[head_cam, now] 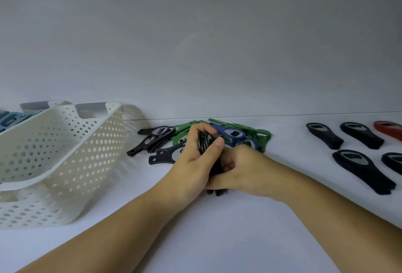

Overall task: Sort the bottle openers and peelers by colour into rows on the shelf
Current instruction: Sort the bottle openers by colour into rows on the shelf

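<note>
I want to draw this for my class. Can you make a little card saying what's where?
Left grip: holds stack of flat black plastic bottle openers
Right grip: holds same stack lower down
Unsorted pile: green, blue, black openers, behind both grips
White perforated plastic basket: tipped over, left
Dark teardrop-shaped openers: laid out, right
Red opener: far right edge

Left hand [191, 159], right hand [243, 170]: both bare. Forearms bare right to frame edge. Left thumbnail short, rounded, plain. Skin smooth.
</note>
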